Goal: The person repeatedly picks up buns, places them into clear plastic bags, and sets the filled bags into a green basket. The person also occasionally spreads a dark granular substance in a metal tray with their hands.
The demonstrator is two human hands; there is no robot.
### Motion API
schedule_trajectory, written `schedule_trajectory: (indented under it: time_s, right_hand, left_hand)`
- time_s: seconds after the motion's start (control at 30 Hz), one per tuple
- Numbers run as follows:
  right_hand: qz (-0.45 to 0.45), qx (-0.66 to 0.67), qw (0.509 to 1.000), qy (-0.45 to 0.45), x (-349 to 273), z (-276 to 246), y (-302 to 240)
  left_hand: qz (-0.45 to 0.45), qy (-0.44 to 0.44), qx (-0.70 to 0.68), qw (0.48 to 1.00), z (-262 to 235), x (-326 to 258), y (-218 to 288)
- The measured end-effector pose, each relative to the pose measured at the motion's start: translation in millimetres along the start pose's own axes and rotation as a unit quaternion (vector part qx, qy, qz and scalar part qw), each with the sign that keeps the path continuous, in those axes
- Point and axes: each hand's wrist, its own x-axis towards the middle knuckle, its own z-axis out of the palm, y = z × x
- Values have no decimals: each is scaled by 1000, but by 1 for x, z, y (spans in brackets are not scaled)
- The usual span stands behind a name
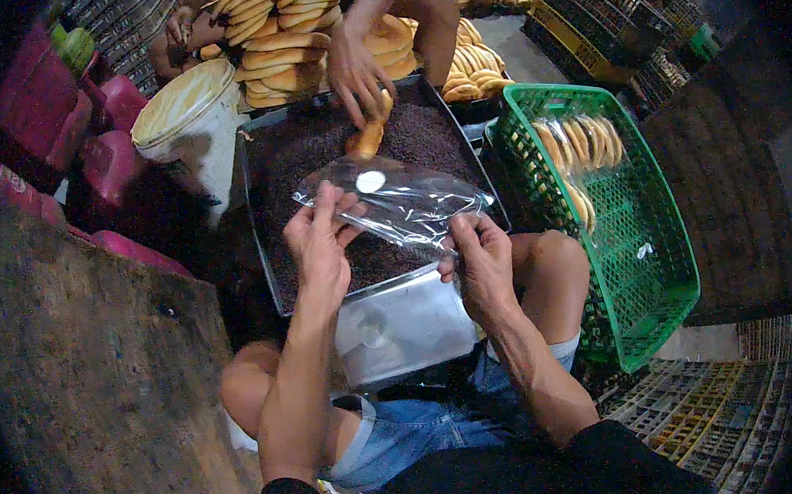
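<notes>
A clear plastic bag point(411, 205) with a round white label is stretched between my two hands. My left hand point(322, 238) pinches its left end, and my right hand point(479, 255) grips the right end between thumb and fingers. Beneath the bag lies a metal tray point(276, 283) filled with dark brown sprinkles point(286, 181). Across from me, another person's hand point(361, 75) holds a piece of bread point(367, 141) down at the sprinkles, just beyond the bag.
At the right stands a green plastic crate point(658, 256) with several bagged breads point(591, 142). Stacked breads point(286, 57) rise behind the tray, beside a white bucket point(194, 123). A silver metal box point(406, 329) sits before my knees. A wooden board point(103, 387) fills the left.
</notes>
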Motion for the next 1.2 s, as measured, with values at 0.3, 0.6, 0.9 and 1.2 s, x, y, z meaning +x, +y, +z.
schedule_trajectory:
  time_s: [0.3,0.6,0.9,1.2]
  right_hand:
    - [-208,-335,913,101,113,50,42]
    - [-162,-559,773,255,213,79,85]
    - [-128,-440,884,-97,139,-65,44]
    - [-43,-202,972,-108,70,-56,-59]
  left_hand:
    - [227,222,-223,922,-99,41,94]
    - [251,133,-120,951,-74,43,72]
    - [230,200,36,952,-53,33,67]
    - [223,207,140,942,-73,59,13]
